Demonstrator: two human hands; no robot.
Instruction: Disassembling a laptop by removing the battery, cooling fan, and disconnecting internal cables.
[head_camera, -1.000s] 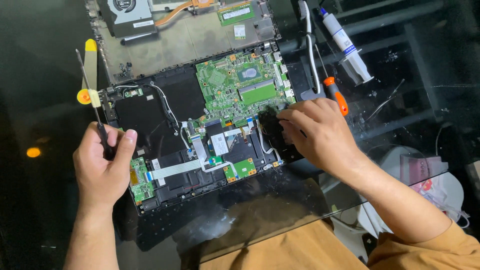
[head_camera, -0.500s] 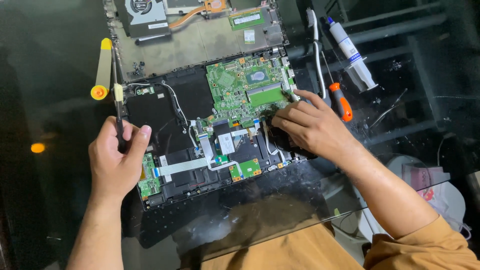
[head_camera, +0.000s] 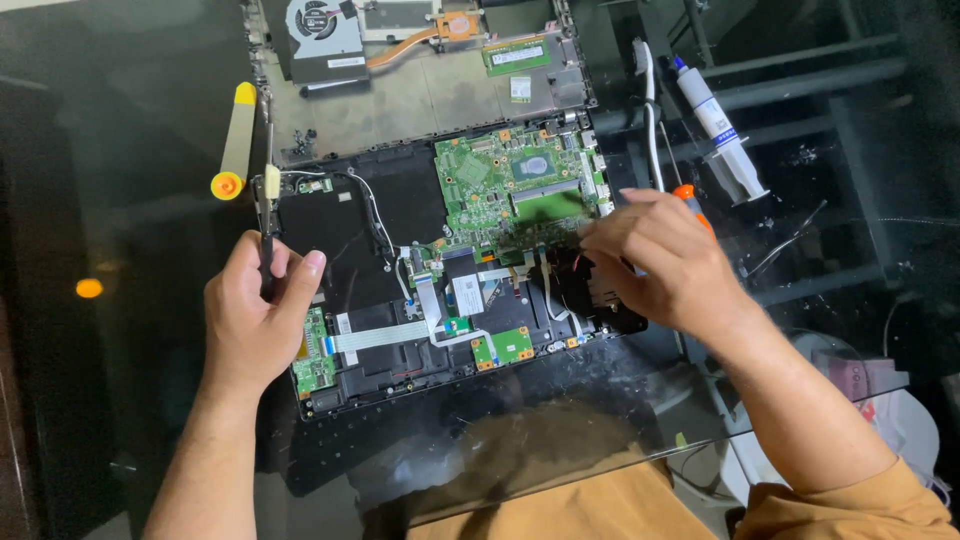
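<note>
Vs. the earlier frames: your right hand (head_camera: 665, 262) has lifted off the black part at the laptop's right side and now hovers above it, fingers bunched toward the lower edge of the green mainboard (head_camera: 515, 185). Can't tell whether the fingertips pinch anything; too blurred. Your left hand (head_camera: 258, 315) hasn't changed its job: it's closed round the dark handle of a screwdriver (head_camera: 266, 215), thumb on top, shaft pointing away from you along the laptop's left edge. The whole scene sits lower and more to the right in view than before, so the fan now shows in full.

The opened laptop base (head_camera: 400, 290) lies flat on the dark glass worktop (head_camera: 120, 130), near its middle, bottom cover off. Inside: green mainboard at upper right w/ a silver chip in its middle, black empty bay at left, white flat ribbon cable (head_camera: 375, 337) running across the lower part, small green board (head_camera: 503, 346) near the lower edge, another green board at the lower left corner under your left hand. A 2nd chassis half w/ fan (head_camera: 322, 35) and copper heat pipe (head_camera: 400, 48) lies just beyond it, toward the worktop's far edge.

Yellow-tipped tool (head_camera: 235, 140) lies left of the screwdriver shaft. Syringe (head_camera: 715, 125) and orange-handled driver (head_camera: 690, 200) lie by the right side, the driver partly behind your right hand.
</note>
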